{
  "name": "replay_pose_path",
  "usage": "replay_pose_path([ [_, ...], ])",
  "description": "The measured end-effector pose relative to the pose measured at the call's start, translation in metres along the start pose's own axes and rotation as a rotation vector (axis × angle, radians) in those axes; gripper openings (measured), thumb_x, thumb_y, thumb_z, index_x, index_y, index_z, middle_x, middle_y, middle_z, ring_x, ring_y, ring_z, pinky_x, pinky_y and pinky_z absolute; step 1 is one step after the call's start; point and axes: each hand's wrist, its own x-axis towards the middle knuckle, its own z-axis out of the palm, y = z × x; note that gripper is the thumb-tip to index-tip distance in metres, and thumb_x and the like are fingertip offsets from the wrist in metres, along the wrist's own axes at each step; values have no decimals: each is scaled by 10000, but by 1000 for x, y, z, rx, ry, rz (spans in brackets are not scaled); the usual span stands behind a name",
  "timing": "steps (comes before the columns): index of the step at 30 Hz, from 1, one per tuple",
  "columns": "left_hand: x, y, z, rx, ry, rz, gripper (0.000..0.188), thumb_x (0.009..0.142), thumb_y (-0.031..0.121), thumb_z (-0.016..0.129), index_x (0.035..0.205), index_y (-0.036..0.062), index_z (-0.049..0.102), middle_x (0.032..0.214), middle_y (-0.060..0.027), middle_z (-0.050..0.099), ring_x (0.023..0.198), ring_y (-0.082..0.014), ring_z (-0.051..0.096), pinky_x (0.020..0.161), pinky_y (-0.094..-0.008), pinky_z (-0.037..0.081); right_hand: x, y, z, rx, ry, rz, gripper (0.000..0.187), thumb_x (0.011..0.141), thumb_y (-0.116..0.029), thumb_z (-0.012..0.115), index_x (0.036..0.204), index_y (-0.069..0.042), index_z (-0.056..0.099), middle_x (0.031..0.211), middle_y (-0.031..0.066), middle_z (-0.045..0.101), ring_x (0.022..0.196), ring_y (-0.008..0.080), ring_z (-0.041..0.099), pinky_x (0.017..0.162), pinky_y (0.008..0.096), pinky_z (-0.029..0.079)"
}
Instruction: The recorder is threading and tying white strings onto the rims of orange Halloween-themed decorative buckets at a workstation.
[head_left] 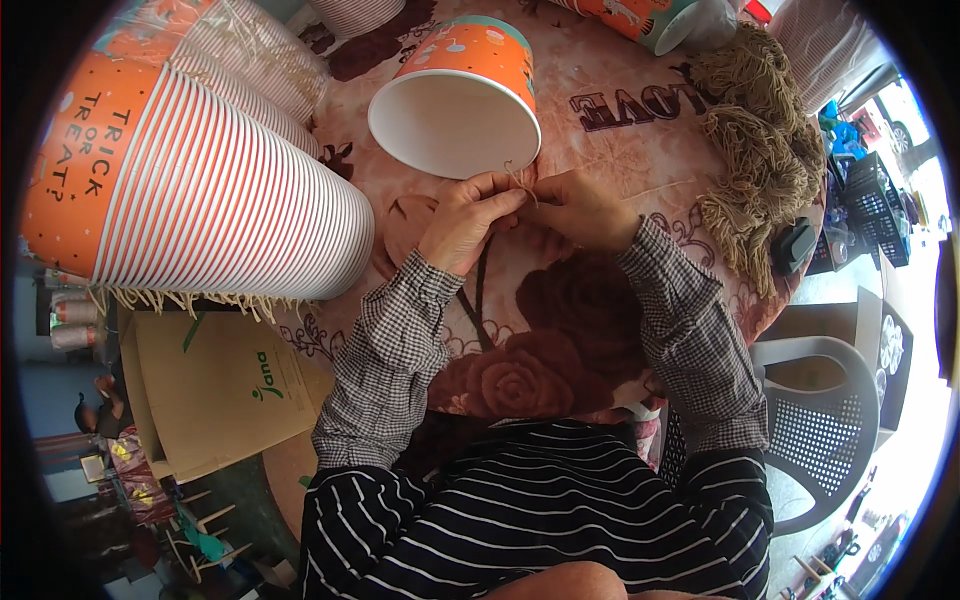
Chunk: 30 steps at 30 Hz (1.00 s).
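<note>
My left hand (468, 218) and my right hand (588, 212) meet above the table, fingertips pinched on a thin tan string (521, 182). A small loop of it sticks up between the fingers. Just beyond my hands an orange paper bucket (455, 118) with a teal band at its base lies on its side, its white mouth toward me. Whether the string is fastened to the bucket cannot be made out. Off to the right, a heap of tan cord strands (752, 150) lies along the table.
A long nested stack of orange paper buckets (245, 190) lies at the left, with plastic-wrapped stacks (255, 60) behind it. A rose-patterned cloth (520, 375) covers the table. A dark small object (794, 246) sits at its right edge. Below are a cardboard box (220, 390) and a grey chair (820, 430).
</note>
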Motion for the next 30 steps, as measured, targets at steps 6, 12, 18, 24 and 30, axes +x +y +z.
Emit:
replay_pose_path([
  [6,-3,0,3,69,-41,24,109,860,38,619,964,6,631,872,-17,628,761,-68,551,689,-196,444,-1,1,-1,-20,33,7,261,945,-257,551,921,-12,634,695,49,647,549,124,645,454,215,500],
  [12,-5,-2,7,-61,38,18,89,867,48,588,931,4,629,854,-14,620,777,-77,563,697,-204,446,-3,-3,6,-66,34,-16,242,919,-209,559,883,12,651,676,67,644,544,139,646,463,262,526],
  [18,-1,-1,0,-70,97,49,78,866,63,575,870,13,634,803,-7,615,723,-71,553,672,-206,435,-5,-2,19,-327,92,-226,203,863,-214,607,867,-21,671,682,126,639,619,215,649,593,347,514],
  [24,-2,2,0,-53,78,9,59,845,63,608,853,10,631,793,-8,613,707,-69,544,655,-201,424,-4,5,24,-545,149,-440,182,823,-223,620,861,-55,677,751,162,638,734,336,631,678,412,504],
  [30,-1,3,-1,-32,47,-17,53,835,60,623,859,13,629,780,-19,618,693,-80,548,659,-209,433,-7,7,27,-610,105,-606,128,829,-151,636,834,-28,670,734,160,642,697,322,636,637,393,503],
])
